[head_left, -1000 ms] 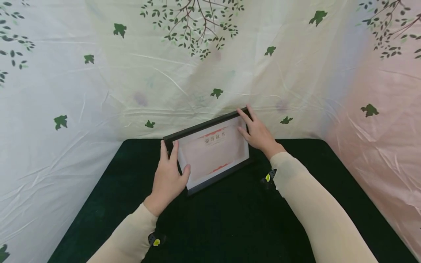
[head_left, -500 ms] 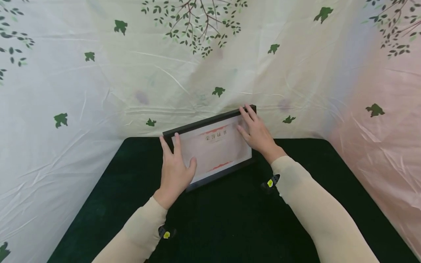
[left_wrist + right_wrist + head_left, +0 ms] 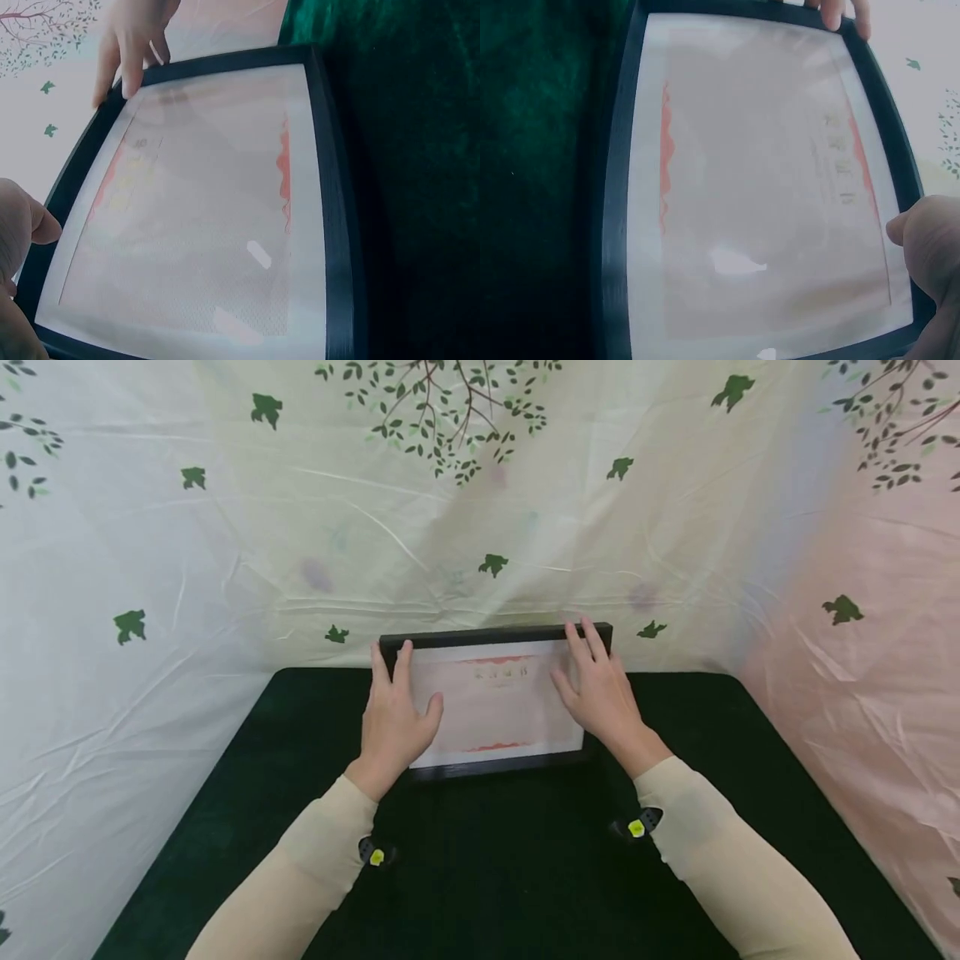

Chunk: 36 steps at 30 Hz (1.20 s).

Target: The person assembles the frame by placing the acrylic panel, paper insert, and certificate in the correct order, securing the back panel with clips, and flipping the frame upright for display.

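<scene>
A black picture frame (image 3: 498, 766) leans back at the far end of the dark green table, its front facing me. Behind its clear cover lies a pale certificate with red trim and a line of characters. My left hand (image 3: 393, 718) holds the upper left side, two fingers reaching the top edge and the thumb over the front. My right hand (image 3: 603, 697) holds the upper right corner the same way, fingertips on the top edge. The remaining fingers are mostly hidden. In the right wrist view the right thumb (image 3: 898, 229) lies over the frame's inner edge.
A dark green velvety cloth (image 3: 495, 877) covers the table. Behind it hangs a pale curtain (image 3: 420, 552) printed with leafy branches and green birds, close to the frame's top edge. More fabric, pinkish on the right, flanks both sides. Each wrist wears a dark strap.
The frame has turned clockwise from a clear slant to nearly level. Its right end has come down and its left end has risen, both hands moving with it.
</scene>
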### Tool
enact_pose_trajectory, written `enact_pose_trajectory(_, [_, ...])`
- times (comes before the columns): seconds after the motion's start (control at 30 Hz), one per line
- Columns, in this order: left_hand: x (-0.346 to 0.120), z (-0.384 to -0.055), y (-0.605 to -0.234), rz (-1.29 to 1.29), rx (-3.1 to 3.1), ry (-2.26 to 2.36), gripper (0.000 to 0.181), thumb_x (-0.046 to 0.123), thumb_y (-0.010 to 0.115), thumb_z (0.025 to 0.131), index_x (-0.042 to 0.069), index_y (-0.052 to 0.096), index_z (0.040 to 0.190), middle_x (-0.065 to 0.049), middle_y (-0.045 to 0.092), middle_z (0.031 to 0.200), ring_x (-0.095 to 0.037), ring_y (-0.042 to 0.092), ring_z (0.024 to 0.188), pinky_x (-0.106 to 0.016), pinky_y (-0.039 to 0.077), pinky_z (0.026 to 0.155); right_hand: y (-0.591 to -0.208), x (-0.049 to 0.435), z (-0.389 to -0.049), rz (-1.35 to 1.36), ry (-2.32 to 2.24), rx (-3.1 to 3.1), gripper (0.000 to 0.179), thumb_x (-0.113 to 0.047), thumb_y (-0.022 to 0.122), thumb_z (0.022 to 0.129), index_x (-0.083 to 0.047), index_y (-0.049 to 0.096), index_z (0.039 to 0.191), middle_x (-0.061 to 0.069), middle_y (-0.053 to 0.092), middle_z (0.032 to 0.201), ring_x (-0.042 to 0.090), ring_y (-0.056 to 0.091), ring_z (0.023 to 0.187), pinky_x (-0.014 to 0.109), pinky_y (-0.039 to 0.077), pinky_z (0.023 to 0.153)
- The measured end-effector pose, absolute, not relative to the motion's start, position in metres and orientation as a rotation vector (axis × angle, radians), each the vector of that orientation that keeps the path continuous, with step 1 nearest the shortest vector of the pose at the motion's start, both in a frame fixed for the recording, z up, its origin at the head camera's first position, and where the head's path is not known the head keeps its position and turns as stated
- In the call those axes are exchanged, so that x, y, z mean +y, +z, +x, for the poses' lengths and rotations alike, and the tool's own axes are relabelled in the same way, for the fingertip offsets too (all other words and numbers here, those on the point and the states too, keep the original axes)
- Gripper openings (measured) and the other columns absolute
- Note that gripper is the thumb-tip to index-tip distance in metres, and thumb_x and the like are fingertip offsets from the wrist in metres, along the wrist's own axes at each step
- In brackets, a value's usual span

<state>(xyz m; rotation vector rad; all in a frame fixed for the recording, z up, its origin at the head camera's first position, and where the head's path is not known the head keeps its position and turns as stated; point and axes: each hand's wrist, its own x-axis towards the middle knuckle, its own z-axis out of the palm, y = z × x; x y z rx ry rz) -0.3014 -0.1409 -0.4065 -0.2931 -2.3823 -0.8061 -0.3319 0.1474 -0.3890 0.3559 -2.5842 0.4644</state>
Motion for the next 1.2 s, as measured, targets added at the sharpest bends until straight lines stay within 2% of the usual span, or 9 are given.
enact_pose_trajectory(0.1, [-0.140, -0.307, -0.406, -0.312, -2.399, -0.797, 0.077, 0.030, 0.066, 0.088, 0.013, 0.027, 0.152, -0.025, 0.006, 0.157, -0.045, 0.055, 0.110, -0.043, 0.044, 0.051, -0.391, 0.150, -0.327, 0.322, 0.464, -2.594, 0.070, -0.034, 0.056, 0.097, -0.019, 0.020, 0.155, 0.008, 0.010, 0.161, 0.050, 0.029, 0.134, 0.064, 0.025, 0.106])
enact_pose_trajectory(0.23, [-0.141, -0.313, -0.408, -0.319, -2.419, -0.807, 0.076, 0.030, 0.066, 0.088, 0.014, 0.028, 0.152, -0.025, 0.008, 0.157, -0.040, 0.061, 0.085, -0.042, 0.042, 0.050, -0.394, 0.150, -0.321, 0.300, 0.430, -2.602, 0.071, -0.034, 0.057, 0.096, -0.018, 0.021, 0.155, 0.010, 0.011, 0.160, 0.049, 0.031, 0.134, 0.065, 0.026, 0.104])
enact_pose_trajectory(0.37, [-0.142, -0.316, -0.414, -0.314, -2.437, -0.832, 0.076, 0.029, 0.066, 0.088, 0.016, 0.028, 0.152, -0.022, 0.007, 0.158, -0.030, 0.053, 0.060, -0.040, 0.041, 0.049, -0.396, 0.150, -0.315, 0.295, 0.378, -2.600, 0.074, -0.033, 0.060, 0.094, -0.017, 0.020, 0.155, 0.011, 0.012, 0.160, 0.050, 0.033, 0.132, 0.066, 0.028, 0.102])
enact_pose_trajectory(0.47, [-0.142, -0.318, -0.417, -0.308, -2.448, -0.839, 0.077, 0.029, 0.067, 0.088, 0.018, 0.027, 0.152, -0.021, 0.006, 0.159, -0.027, 0.050, 0.055, -0.038, 0.040, 0.048, -0.396, 0.151, -0.313, 0.298, 0.342, -2.593, 0.076, -0.032, 0.062, 0.093, -0.015, 0.021, 0.154, 0.013, 0.013, 0.160, 0.052, 0.036, 0.128, 0.065, 0.031, 0.100])
enact_pose_trajectory(0.57, [-0.142, -0.319, -0.419, -0.315, -2.451, -0.834, 0.078, 0.028, 0.067, 0.088, 0.020, 0.025, 0.153, -0.020, 0.005, 0.159, -0.031, 0.054, 0.063, -0.039, 0.041, 0.048, -0.397, 0.152, -0.313, 0.298, 0.315, -2.579, 0.077, -0.032, 0.063, 0.092, -0.015, 0.021, 0.154, 0.013, 0.013, 0.160, 0.055, 0.040, 0.122, 0.065, 0.034, 0.095])
enact_pose_trajectory(0.67, [-0.145, -0.323, -0.422, -0.336, -2.450, -0.835, 0.081, 0.026, 0.068, 0.087, 0.021, 0.023, 0.154, -0.019, 0.003, 0.159, -0.038, 0.060, 0.092, -0.042, 0.046, 0.056, -0.399, 0.153, -0.314, 0.292, 0.288, -2.565, 0.078, -0.032, 0.064, 0.091, -0.015, 0.021, 0.154, 0.014, 0.014, 0.159, 0.055, 0.044, 0.115, 0.065, 0.038, 0.091])
enact_pose_trajectory(0.8, [-0.151, -0.326, -0.428, -0.378, -2.442, -0.854, 0.083, 0.022, 0.068, 0.088, 0.023, 0.020, 0.155, -0.017, 0.001, 0.160, -0.041, 0.048, 0.123, -0.045, 0.050, 0.068, -0.403, 0.155, -0.315, 0.283, 0.280, -2.541, 0.079, -0.032, 0.066, 0.090, -0.016, 0.022, 0.154, 0.012, 0.013, 0.160, 0.053, 0.045, 0.115, 0.067, 0.037, 0.089])
enact_pose_trajectory(1.03, [-0.165, -0.316, -0.432, -0.426, -2.455, -0.842, 0.082, 0.026, 0.066, 0.089, 0.025, 0.017, 0.155, -0.017, 0.002, 0.159, -0.040, 0.041, 0.131, -0.041, 0.047, 0.056, -0.415, 0.168, -0.306, 0.316, 0.335, -2.504, 0.077, -0.033, 0.065, 0.091, -0.018, 0.023, 0.154, 0.009, 0.012, 0.160, 0.049, 0.034, 0.131, 0.074, 0.028, 0.093])
enact_pose_trajectory(1.2, [-0.180, -0.303, -0.431, -0.453, -2.447, -0.741, 0.085, 0.027, 0.068, 0.088, 0.019, 0.016, 0.155, -0.020, 0.006, 0.159, -0.043, 0.038, 0.132, -0.044, 0.051, 0.062, -0.421, 0.196, -0.294, 0.344, 0.384, -2.478, 0.078, -0.032, 0.066, 0.091, -0.017, 0.024, 0.154, 0.012, 0.015, 0.159, 0.047, 0.029, 0.135, 0.075, 0.022, 0.097])
